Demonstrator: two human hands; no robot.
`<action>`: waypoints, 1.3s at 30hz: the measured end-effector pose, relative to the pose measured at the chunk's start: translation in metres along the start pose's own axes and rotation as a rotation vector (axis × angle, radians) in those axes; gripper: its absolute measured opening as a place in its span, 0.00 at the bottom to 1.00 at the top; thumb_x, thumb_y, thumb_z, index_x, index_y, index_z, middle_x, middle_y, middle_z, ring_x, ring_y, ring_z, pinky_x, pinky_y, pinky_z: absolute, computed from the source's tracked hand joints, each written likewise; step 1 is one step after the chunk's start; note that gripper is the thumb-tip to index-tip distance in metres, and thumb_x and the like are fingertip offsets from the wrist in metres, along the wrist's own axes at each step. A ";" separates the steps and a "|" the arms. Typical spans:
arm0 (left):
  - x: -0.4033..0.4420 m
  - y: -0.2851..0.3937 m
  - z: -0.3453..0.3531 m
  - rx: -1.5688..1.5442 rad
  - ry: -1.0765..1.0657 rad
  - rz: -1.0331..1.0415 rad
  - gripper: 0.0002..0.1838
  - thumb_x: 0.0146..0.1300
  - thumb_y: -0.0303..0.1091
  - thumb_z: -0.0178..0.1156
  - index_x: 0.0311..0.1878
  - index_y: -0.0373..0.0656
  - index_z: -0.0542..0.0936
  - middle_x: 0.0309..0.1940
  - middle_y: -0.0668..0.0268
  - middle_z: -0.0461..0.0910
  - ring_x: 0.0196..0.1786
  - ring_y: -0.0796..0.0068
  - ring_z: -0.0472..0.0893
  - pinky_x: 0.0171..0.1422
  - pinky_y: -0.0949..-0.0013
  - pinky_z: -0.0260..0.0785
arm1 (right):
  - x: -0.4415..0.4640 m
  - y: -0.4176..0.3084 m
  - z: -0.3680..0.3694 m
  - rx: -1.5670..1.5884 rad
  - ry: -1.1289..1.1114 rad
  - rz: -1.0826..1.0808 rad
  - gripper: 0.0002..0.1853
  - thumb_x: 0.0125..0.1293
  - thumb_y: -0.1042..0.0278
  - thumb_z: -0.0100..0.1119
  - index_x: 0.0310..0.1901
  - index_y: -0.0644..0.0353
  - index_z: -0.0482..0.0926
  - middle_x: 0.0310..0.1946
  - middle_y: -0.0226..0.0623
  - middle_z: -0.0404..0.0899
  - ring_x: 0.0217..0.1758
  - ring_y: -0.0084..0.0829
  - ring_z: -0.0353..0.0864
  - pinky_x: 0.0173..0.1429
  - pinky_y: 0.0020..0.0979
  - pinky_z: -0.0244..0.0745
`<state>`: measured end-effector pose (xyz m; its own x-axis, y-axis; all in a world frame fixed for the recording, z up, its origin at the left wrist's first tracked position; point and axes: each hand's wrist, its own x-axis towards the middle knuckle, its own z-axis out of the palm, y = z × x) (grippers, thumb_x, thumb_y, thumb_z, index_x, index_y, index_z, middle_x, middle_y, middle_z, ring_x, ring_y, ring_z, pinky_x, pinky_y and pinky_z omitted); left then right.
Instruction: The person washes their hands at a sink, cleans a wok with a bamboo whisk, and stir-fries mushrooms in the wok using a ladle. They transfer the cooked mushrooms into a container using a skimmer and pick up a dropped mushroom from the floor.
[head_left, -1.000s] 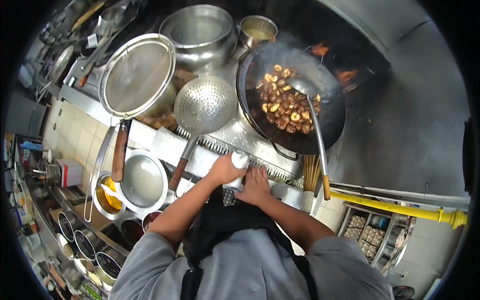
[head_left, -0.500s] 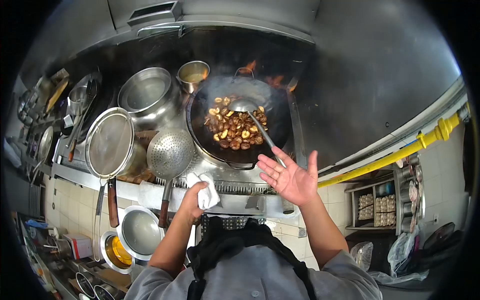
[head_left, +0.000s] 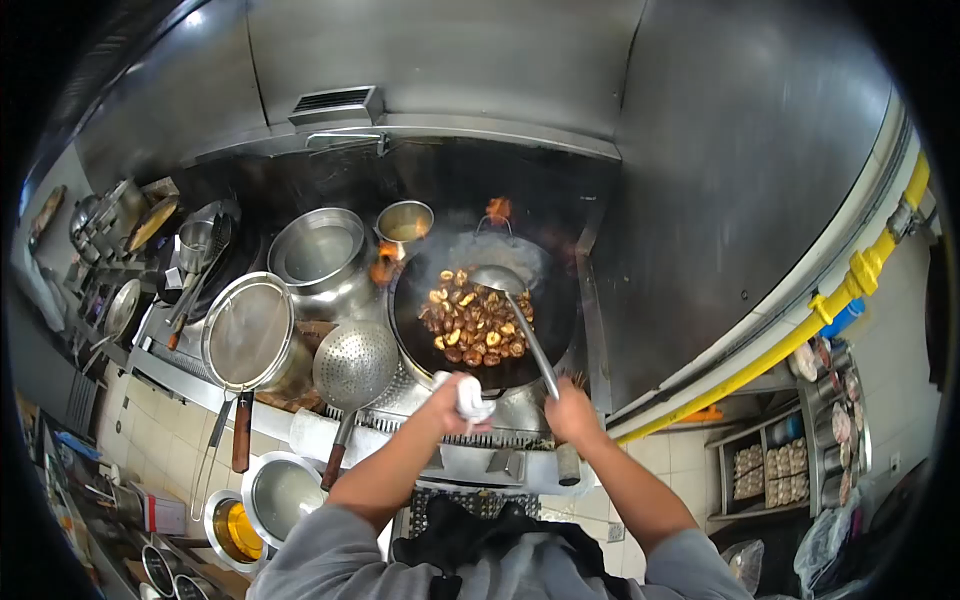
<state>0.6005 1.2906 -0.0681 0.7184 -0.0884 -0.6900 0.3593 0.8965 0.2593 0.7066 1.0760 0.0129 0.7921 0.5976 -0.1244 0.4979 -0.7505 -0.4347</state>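
Brown mushroom pieces lie in a large dark wok, with steam over them. A ladle rests its bowl on the pieces, and its handle slants down to my right hand, which is wrapped round the end. My left hand holds a folded white cloth at the near rim of the wok, hiding part of that rim. Flames show behind and to the left of the wok.
Left of the wok are a perforated skimmer, a fine strainer, a wide metal pot and a small pot. A yellow pipe runs along the right. A bamboo brush stands by the stove's front edge.
My right hand has gone from open and palm up to closed round the ladle handle. My left hand has brought the cloth to the wok's near rim. The view has tilted upward.
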 end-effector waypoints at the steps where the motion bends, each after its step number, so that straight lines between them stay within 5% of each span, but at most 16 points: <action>1: 0.034 0.001 -0.011 -0.033 -0.103 -0.027 0.18 0.65 0.46 0.44 0.41 0.43 0.78 0.40 0.57 0.81 0.44 0.53 0.80 0.53 0.40 0.69 | -0.018 0.009 -0.003 0.092 0.043 -0.028 0.16 0.61 0.69 0.47 0.50 0.65 0.70 0.42 0.59 0.78 0.44 0.54 0.80 0.49 0.47 0.75; 3: 0.082 -0.018 -0.024 -0.069 -0.071 0.066 0.18 0.69 0.44 0.42 0.41 0.42 0.77 0.38 0.57 0.81 0.39 0.54 0.81 0.42 0.48 0.75 | -0.058 0.020 -0.034 0.119 -0.040 0.028 0.15 0.62 0.68 0.51 0.48 0.64 0.72 0.43 0.59 0.78 0.48 0.54 0.78 0.52 0.45 0.73; 7: -0.014 -0.071 0.035 -0.068 -0.019 0.120 0.16 0.71 0.44 0.39 0.47 0.47 0.73 0.36 0.61 0.81 0.33 0.59 0.82 0.29 0.52 0.75 | -0.127 0.048 -0.143 0.212 -0.232 -0.111 0.23 0.63 0.65 0.55 0.60 0.59 0.70 0.47 0.56 0.77 0.50 0.53 0.77 0.55 0.42 0.72; 11: -0.029 -0.054 0.039 0.030 0.042 0.063 0.16 0.71 0.45 0.39 0.45 0.47 0.74 0.35 0.61 0.80 0.36 0.59 0.83 0.31 0.52 0.75 | -0.118 0.055 -0.135 -0.019 -0.236 -0.362 0.28 0.65 0.62 0.53 0.66 0.55 0.64 0.47 0.56 0.77 0.49 0.53 0.78 0.54 0.44 0.72; 13: 0.014 -0.040 0.008 0.069 -0.078 0.131 0.18 0.72 0.46 0.38 0.44 0.45 0.74 0.33 0.61 0.81 0.37 0.59 0.83 0.34 0.55 0.76 | -0.089 0.028 -0.116 -0.208 -0.317 -0.145 0.29 0.67 0.60 0.50 0.68 0.53 0.60 0.43 0.57 0.78 0.47 0.54 0.78 0.54 0.47 0.72; 17: 0.015 -0.117 -0.019 -0.151 -0.073 0.228 0.17 0.73 0.40 0.38 0.50 0.40 0.72 0.37 0.58 0.81 0.40 0.55 0.83 0.42 0.51 0.80 | -0.047 0.017 -0.082 -0.139 -0.206 -0.075 0.28 0.65 0.60 0.52 0.66 0.59 0.63 0.45 0.58 0.78 0.50 0.56 0.76 0.56 0.47 0.72; 18: -0.013 -0.138 -0.005 -0.087 0.139 0.261 0.14 0.72 0.37 0.41 0.51 0.40 0.72 0.39 0.57 0.80 0.40 0.57 0.83 0.42 0.51 0.81 | -0.052 0.014 -0.087 -0.092 -0.169 -0.075 0.28 0.65 0.61 0.52 0.66 0.58 0.63 0.48 0.57 0.77 0.51 0.56 0.75 0.57 0.47 0.71; 21: -0.062 -0.147 0.014 0.004 0.059 0.232 0.12 0.70 0.33 0.41 0.49 0.42 0.71 0.35 0.58 0.80 0.38 0.57 0.82 0.40 0.52 0.81 | -0.059 0.040 -0.093 0.010 -0.102 -0.120 0.28 0.64 0.62 0.54 0.66 0.58 0.64 0.55 0.53 0.73 0.56 0.53 0.74 0.61 0.42 0.69; 24: -0.007 -0.083 -0.013 -0.114 -0.102 0.188 0.12 0.69 0.37 0.42 0.45 0.42 0.73 0.34 0.60 0.80 0.37 0.57 0.82 0.38 0.52 0.79 | -0.092 0.046 -0.130 0.063 -0.207 -0.274 0.27 0.65 0.60 0.54 0.65 0.53 0.65 0.59 0.48 0.71 0.61 0.49 0.71 0.65 0.38 0.67; 26: 0.000 -0.058 -0.007 -0.039 -0.175 0.173 0.13 0.70 0.39 0.42 0.43 0.43 0.73 0.34 0.60 0.80 0.36 0.58 0.82 0.36 0.52 0.79 | -0.107 0.041 -0.142 0.008 -0.292 -0.255 0.27 0.65 0.61 0.54 0.65 0.53 0.66 0.59 0.48 0.71 0.61 0.48 0.71 0.65 0.38 0.66; 29: -0.016 -0.048 0.020 0.057 0.001 0.160 0.15 0.70 0.41 0.42 0.41 0.42 0.74 0.32 0.59 0.80 0.34 0.59 0.82 0.33 0.55 0.77 | -0.084 0.056 -0.121 -0.122 -0.314 -0.355 0.27 0.65 0.62 0.53 0.66 0.53 0.65 0.56 0.51 0.74 0.58 0.50 0.73 0.63 0.40 0.68; 31: -0.006 -0.053 0.007 -0.014 -0.043 0.184 0.16 0.70 0.42 0.41 0.41 0.42 0.74 0.31 0.59 0.80 0.34 0.59 0.82 0.31 0.57 0.76 | -0.068 0.030 -0.101 -0.182 -0.316 -0.165 0.27 0.65 0.61 0.51 0.66 0.54 0.64 0.52 0.53 0.76 0.54 0.52 0.75 0.60 0.44 0.69; 32: 0.020 -0.064 -0.020 0.011 -0.200 0.222 0.16 0.70 0.42 0.40 0.43 0.41 0.74 0.31 0.58 0.80 0.34 0.58 0.82 0.32 0.57 0.77 | -0.064 0.018 -0.095 -0.185 -0.322 -0.161 0.27 0.65 0.61 0.51 0.66 0.54 0.64 0.52 0.53 0.76 0.54 0.52 0.75 0.60 0.44 0.69; 35: 0.002 -0.128 -0.025 -0.150 -0.021 0.292 0.13 0.67 0.32 0.42 0.47 0.38 0.73 0.36 0.55 0.79 0.38 0.56 0.82 0.40 0.52 0.79 | -0.053 -0.003 -0.090 -0.177 -0.252 -0.055 0.28 0.66 0.59 0.50 0.67 0.56 0.62 0.49 0.55 0.77 0.52 0.52 0.76 0.58 0.47 0.69; 37: -0.029 -0.151 -0.018 0.029 0.004 0.244 0.13 0.67 0.31 0.43 0.50 0.39 0.71 0.39 0.55 0.78 0.39 0.53 0.81 0.42 0.47 0.79 | -0.058 0.000 -0.094 -0.076 -0.202 -0.136 0.29 0.66 0.58 0.50 0.67 0.57 0.61 0.52 0.57 0.75 0.55 0.52 0.75 0.60 0.45 0.68; 39: -0.051 -0.133 0.008 -0.162 0.026 0.216 0.11 0.67 0.32 0.44 0.47 0.42 0.73 0.35 0.58 0.80 0.35 0.57 0.82 0.32 0.52 0.79 | -0.068 0.018 -0.112 -0.090 -0.218 -0.199 0.29 0.66 0.59 0.50 0.67 0.57 0.61 0.53 0.57 0.74 0.56 0.51 0.74 0.62 0.44 0.67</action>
<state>0.5212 1.1726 -0.0621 0.7520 0.1212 -0.6480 0.0985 0.9512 0.2923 0.7013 0.9906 0.1132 0.5863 0.7747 -0.2370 0.6730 -0.6286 -0.3898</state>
